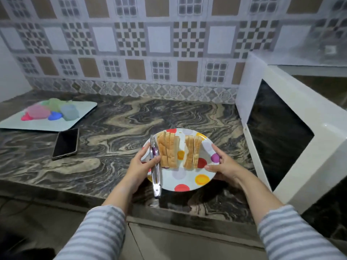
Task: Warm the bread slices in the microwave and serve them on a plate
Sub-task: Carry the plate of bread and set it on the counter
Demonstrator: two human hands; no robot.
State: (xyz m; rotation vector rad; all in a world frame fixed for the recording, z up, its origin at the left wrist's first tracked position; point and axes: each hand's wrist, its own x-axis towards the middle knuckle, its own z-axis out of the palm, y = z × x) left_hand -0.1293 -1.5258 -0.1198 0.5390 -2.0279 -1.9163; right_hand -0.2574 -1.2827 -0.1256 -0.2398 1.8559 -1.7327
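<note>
A white plate [185,180] with coloured dots is held just above the marbled counter near its front edge. Two rows of bread slices stand on edge on it: a left row [168,152] and a right row [193,152]. Metal tongs [155,173] lie along the plate's left side. My left hand [139,166] grips the plate's left rim, thumb pressing on the tongs. My right hand [224,166] grips the right rim. The white microwave [293,134] stands to the right, its dark door closed.
A black phone [65,143] lies on the counter to the left. Behind it a white board [56,122] carries several coloured plastic containers. A tiled wall runs along the back. The counter's front edge is just below the plate.
</note>
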